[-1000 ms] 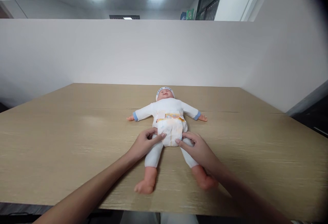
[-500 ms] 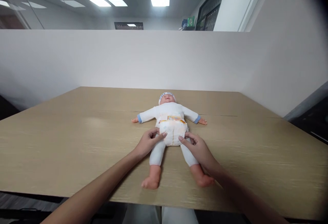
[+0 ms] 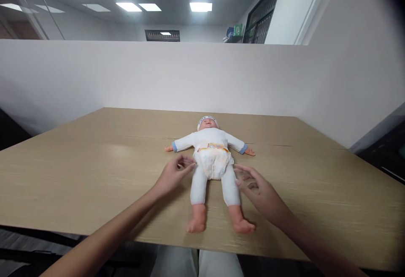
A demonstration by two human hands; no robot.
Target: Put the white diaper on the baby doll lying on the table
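A baby doll [image 3: 207,135] in a white suit with blue cuffs lies on its back, feet toward me and arms spread. Around its hips sits a white diaper [image 3: 215,164] with an orange-patterned waistband. At the diaper's left edge is my left hand [image 3: 176,171], fingers curved and thumb apart; whether the fingertips touch the diaper I cannot tell. My right hand [image 3: 257,188] is beside the doll's right-hand leg in view, its fingers spread and nothing between them. The diaper's back is hidden under the doll.
The doll lies on a wide wooden table [image 3: 95,171], whose front edge is close to my lap. Behind the table stands a white partition wall [image 3: 152,78]. Dark furniture [image 3: 389,146] is at the right edge.
Both hands have let go of the diaper's leg edges and moved outward, the left one leftward, the right one rightward. The doll's legs now lie closer together.
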